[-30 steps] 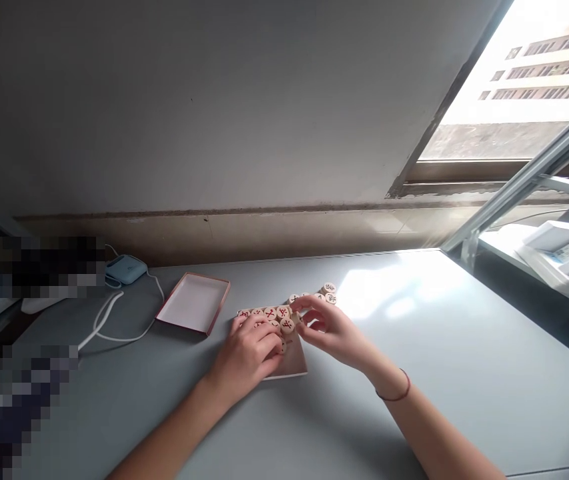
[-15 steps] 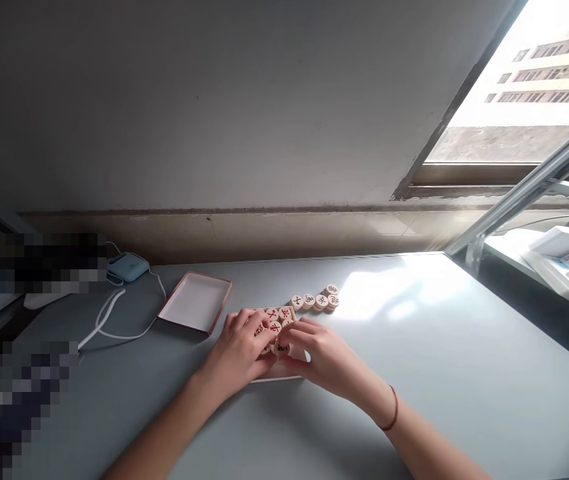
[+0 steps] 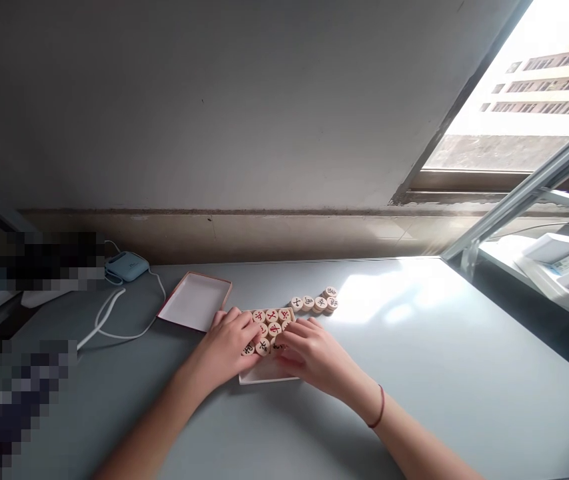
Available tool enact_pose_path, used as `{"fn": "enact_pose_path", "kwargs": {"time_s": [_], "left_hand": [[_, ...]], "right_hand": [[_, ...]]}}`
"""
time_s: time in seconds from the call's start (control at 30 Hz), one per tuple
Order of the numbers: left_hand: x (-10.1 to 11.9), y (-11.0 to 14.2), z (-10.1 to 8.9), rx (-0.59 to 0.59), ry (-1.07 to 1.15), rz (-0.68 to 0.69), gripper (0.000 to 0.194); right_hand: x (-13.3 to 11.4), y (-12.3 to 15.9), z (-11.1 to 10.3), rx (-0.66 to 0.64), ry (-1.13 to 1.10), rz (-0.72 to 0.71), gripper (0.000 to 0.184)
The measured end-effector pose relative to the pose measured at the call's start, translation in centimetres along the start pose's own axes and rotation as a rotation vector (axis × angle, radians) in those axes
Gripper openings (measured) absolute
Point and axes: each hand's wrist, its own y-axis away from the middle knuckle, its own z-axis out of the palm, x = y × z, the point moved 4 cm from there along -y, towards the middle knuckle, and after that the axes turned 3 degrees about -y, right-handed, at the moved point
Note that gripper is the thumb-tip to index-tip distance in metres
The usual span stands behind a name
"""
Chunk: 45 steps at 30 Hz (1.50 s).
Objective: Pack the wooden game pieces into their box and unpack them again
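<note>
Both forearms angle in from below, and look, the hands nearly meet! The left hand (image 3: 229, 343) lies back-up, thumb apart from its bent fingers; the right hand (image 3: 312, 350) curls leftward, its fingertips blurred, wrist (image 3: 367, 400) low.

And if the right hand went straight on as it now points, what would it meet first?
Probably the near row of black-marked round pieces in the open box. Height is unclear; passing above them, the right hand might meet the left hand instead.
</note>
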Motion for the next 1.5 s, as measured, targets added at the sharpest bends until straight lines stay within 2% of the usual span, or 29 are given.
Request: {"fn": "enact_pose_path", "kwargs": {"time_s": [0.1, 0.2, 0.23, 0.3, 0.4, 0.47, 0.57, 0.7, 0.8, 0.87, 0.9, 1.0, 1.07, 1.13, 1.2, 1.3, 1.4, 1.5], "left_hand": [[0.1, -0.1, -0.1, -0.039, -0.009, 0.004, 0.011], [0.1, 0.0, -0.3, -0.041, 0.001, 0.007, 0.014], [0.1, 0.0, -0.4, -0.032, 0.009, 0.005, 0.016], [0.1, -0.1, -0.5, -0.003, 0.024, 0.003, 0.019], [0.2, -0.2, -0.7, 0.037, 0.038, 0.008, 0.02], [0.2, -0.2, -0.7, 0.045, 0.05, 0.007, 0.02], [0.3, -0.2, -0.7, 0.056, 0.066, 0.007, 0.023], [0.4, -0.1, -0.8, 0.092, 0.102, 0.015, 0.025], [0.7, -0.2, -1.0, 0.098, 0.117, 0.008, 0.019], [1.0, -0.2, -1.1, 0.122, 0.135, -0.002, 0.017], [1.3, -0.3, -1.1, 0.14, 0.164, -0.003, 0.023], [2.4, -0.3, -0.7, 0.2, 0.311, 0.029, 0.046], [3.0, -0.3, -0.4, 0.253, 0.396, 0.033, 0.047], [3.4, -0.4, 0.0, 0.296, 0.446, 0.018, 0.04], [3.6, -0.4, 0.2, 0.312, 0.468, 0.002, 0.034], [3.9, -0.6, 0.2, 0.3, 0.462, -0.01, 0.026], [4.2, -0.8, 0.5, 0.254, 0.43, -0.002, 0.024], [4.7, -1.1, 0.9, 0.213, 0.368, 0.064, 0.021]], "right_hand": [[2.4, -0.3, -2.0, 0.119, -0.054, 0.151, 0.016], [6.4, -0.6, -4.4, 0.216, 0.136, 0.48, 0.024], [7.6, -0.7, -5.0, 0.184, 0.236, 0.597, 0.024], [9.7, -1.1, -5.6, 0.035, 0.349, 0.788, 0.026], [11.5, -1.9, -5.6, -0.189, 0.368, 0.907, 0.028], [12.1, -2.5, -5.4, -0.249, 0.363, 0.899, 0.026], [12.6, -3.2, -5.1, -0.269, 0.354, 0.858, 0.019], [12.8, -3.5, -5.7, -0.234, 0.383, 0.826, 0.019], [11.5, -3.4, -6.7, -0.164, 0.375, 0.778, 0.02], [9.4, -3.1, -6.9, -0.064, 0.208, 0.68, 0.021], [8.0, -2.9, -6.8, -0.006, 0.05, 0.603, 0.022], [3.4, -2.1, -5.4, 0.0, -0.392, 0.389, 0.026], [1.2, -1.6, -4.3, 0.001, -0.577, 0.303, 0.023], [0.1, -1.1, -3.5, 0.026, -0.694, 0.282, 0.021], [0.2, -0.8, -3.0, 0.034, -0.765, 0.289, 0.021], [1.6, -0.5, -2.9, 0.031, -0.82, 0.318, 0.025], [3.6, -0.1, -3.4, 0.129, -0.863, 0.406, 0.033], [4.9, 0.2, -3.9, 0.216, -0.913, 0.507, 0.038]]}}
